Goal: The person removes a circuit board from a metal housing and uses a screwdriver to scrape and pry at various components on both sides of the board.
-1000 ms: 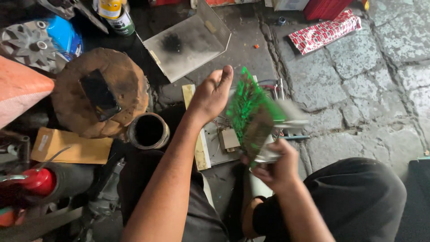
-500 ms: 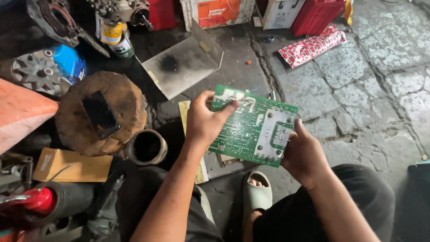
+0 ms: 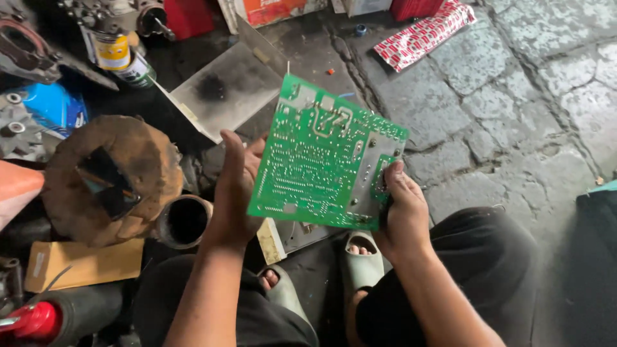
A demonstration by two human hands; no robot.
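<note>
The green circuit board [image 3: 328, 157] is gripped at nine o'clock by the left hand [image 3: 234, 193], at four by the right hand [image 3: 402, 215]; flexing could crack it.

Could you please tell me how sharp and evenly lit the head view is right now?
Head view: the green circuit board is sharp, held by the left hand and right hand; stone floor evenly daylit; the clutter at left sits in dim shadow.

Rusty disc [image 3: 106, 180], metal sheet [image 3: 225, 87], red-white packet [image 3: 427, 32].

Both hands, left [image 3: 232, 193] and right [image 3: 402, 209], hold a green circuit board [image 3: 324, 154].
</note>
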